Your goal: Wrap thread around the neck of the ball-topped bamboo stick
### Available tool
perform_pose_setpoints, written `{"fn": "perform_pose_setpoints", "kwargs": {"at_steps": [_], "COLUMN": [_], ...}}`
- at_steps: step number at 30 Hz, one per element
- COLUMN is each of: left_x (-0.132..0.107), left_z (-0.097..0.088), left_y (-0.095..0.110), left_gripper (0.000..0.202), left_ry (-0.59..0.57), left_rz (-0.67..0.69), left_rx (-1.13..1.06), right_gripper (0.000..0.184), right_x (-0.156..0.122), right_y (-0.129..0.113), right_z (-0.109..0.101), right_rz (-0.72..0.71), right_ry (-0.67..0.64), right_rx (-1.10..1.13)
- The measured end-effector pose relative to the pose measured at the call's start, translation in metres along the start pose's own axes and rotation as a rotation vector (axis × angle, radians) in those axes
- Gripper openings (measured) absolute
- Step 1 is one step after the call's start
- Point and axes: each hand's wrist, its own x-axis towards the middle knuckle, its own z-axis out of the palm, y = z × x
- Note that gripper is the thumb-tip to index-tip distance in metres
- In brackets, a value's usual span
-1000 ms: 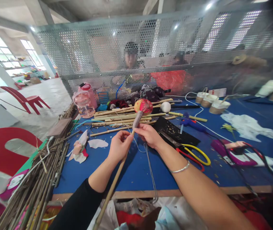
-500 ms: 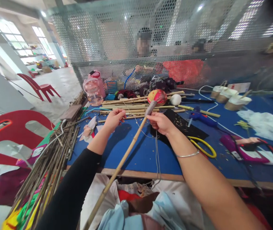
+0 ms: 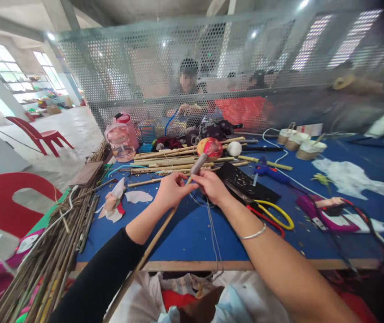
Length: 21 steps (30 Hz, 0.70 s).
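A slim bamboo stick (image 3: 156, 236) slants up from my lap. Its upper end has a grey wrapped section (image 3: 199, 163) below a red and yellow ball (image 3: 209, 148). My right hand (image 3: 213, 186) pinches the stick just under the wrapping. Close beside it, my left hand (image 3: 172, 189) is closed around the stick, its thumb reaching across the front; its curled fingertips are partly hidden. Thin grey thread (image 3: 213, 226) loops beneath the hands and hangs over the table's front edge.
Bamboo sticks (image 3: 165, 162) and a white ball (image 3: 234, 149) lie behind the hands. Scissors (image 3: 274, 215) rest on a black sheet (image 3: 246, 179), near a blue glue gun (image 3: 271, 172). Left are cut petals (image 3: 138, 196) and bundled twigs (image 3: 54, 251). A perforated screen (image 3: 118, 67) stands behind, with people beyond.
My left hand has moved right and in to the stick, beside my right hand. The stick's lower part has swung slightly left. The camera view has shifted a little.
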Motion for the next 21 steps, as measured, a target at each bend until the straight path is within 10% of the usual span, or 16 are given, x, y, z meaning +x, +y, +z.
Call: {"fn": "perform_pose_setpoints", "kwargs": {"at_steps": [13, 21], "left_x": [-0.013, -0.012], "left_z": [-0.002, 0.009], "left_y": [0.002, -0.005], "left_gripper": [0.038, 0.025], "left_ry": [-0.227, -0.037], "left_rz": [-0.27, -0.224], "left_rx": [-0.681, -0.287], "right_gripper": [0.035, 0.034], "right_x": [-0.004, 0.007], "right_y": [-0.003, 0.01], "right_z": [-0.001, 0.001], "right_rz": [0.035, 0.108], "right_ry": [-0.209, -0.029], "right_rx": [0.145, 0.038]}}
